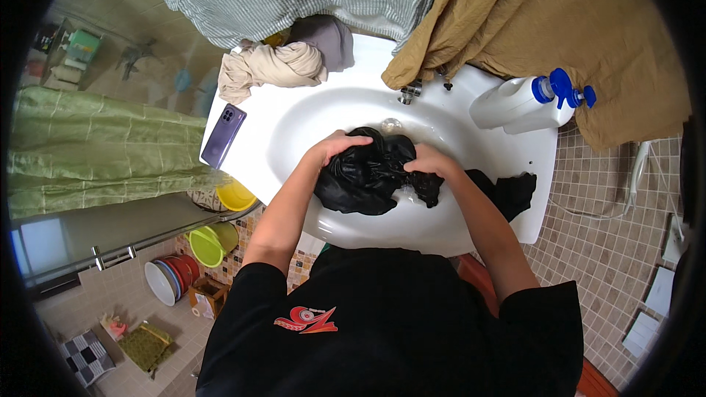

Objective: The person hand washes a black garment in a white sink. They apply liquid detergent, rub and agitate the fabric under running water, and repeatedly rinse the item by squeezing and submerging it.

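A wet, bunched black garment (358, 176) lies in the basin of a white washbasin (364, 234), with both my hands on it. My left hand (339, 146) grips its left upper side, thumb stretched over the cloth. On the right, my right hand (430, 160) pinches a fold of the dark fabric. Some fingers of both hands are hidden by the cloth. Clear, bubbly water shows around the drain (391, 125), below the chrome faucet (409, 92). Another black cloth (510, 193) hangs over the basin's right rim, partly behind my right forearm.
Two white pump bottles (504, 103) with blue tops stand at the right rear of the counter. A purple phone (223, 137) lies at the left edge, near a beige cloth (276, 69) and a grey cloth (325, 41). A brown cloth (529, 16) drapes beside the faucet.
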Demonstrator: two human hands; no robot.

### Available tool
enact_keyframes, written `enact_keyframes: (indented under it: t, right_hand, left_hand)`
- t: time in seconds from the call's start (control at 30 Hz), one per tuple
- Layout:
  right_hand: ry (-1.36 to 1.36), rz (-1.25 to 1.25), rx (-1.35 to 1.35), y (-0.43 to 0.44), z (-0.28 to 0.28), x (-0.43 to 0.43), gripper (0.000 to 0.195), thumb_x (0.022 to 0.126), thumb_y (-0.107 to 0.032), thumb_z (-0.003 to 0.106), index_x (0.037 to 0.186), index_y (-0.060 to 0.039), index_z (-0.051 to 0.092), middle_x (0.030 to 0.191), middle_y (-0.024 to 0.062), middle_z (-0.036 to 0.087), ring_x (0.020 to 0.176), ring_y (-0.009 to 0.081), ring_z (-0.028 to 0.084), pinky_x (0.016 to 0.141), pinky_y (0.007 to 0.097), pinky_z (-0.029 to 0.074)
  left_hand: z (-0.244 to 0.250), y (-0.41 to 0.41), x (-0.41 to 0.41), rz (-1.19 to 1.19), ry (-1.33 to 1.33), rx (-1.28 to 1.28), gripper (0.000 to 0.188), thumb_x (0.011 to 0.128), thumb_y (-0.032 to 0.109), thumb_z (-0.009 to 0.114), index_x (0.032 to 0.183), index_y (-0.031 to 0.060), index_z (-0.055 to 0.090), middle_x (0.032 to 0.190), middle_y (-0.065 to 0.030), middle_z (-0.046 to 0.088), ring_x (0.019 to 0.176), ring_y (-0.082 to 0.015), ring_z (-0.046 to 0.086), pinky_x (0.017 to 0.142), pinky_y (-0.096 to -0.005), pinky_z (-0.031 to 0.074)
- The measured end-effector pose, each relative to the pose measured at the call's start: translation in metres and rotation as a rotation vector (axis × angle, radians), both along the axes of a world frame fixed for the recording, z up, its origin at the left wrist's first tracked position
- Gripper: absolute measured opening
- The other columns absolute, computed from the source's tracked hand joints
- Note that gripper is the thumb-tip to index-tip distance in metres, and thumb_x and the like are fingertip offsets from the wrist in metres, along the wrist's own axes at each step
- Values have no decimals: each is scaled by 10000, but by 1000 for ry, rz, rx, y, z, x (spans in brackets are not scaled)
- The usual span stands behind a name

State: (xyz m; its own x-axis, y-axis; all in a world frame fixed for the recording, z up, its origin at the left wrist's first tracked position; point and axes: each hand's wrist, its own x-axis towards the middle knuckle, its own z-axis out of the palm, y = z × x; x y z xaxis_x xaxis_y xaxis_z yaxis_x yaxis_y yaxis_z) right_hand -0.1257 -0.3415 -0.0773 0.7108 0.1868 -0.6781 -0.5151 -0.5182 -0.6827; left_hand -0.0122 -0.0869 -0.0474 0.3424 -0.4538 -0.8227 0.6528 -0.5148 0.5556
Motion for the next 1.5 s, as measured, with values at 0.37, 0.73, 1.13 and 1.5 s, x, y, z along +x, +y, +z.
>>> enact_keyframes:
  t: [0.37,0.73,1.13,1.5]
  right_hand:
    - [-409,-219,-217,7,-46,-57,543,637,-372,765,967,42,643,923,178,679,922,324,647,846,370,488]
    - [-570,-409,-470,-38,59,-26,371,814,-385,676,864,-18,671,785,137,667,708,269,635,668,350,487]
    - [-434,-1123,482,-90,213,-79,724,918,-630,335,935,27,636,768,113,673,631,217,649,594,348,551]
    - [-459,-1418,1038,-230,232,-19,585,879,-555,537,919,24,603,748,94,645,624,211,633,579,330,574]
  left_hand:
    - [-20,-39,-61,-549,-688,296,559,697,497,644,1068,79,671,987,-181,670,943,-331,639,848,-390,490]
    - [-1,8,-52,471,179,-253,476,911,380,468,1158,-13,575,1054,-126,655,926,-223,638,857,-351,507]
    - [4,-8,-69,195,-258,-170,549,824,267,657,1227,-67,492,1047,-167,638,918,-237,633,825,-327,511]
    - [-8,-6,-71,208,-297,-199,432,845,250,632,1148,-50,562,1000,-130,657,851,-206,634,782,-304,511]
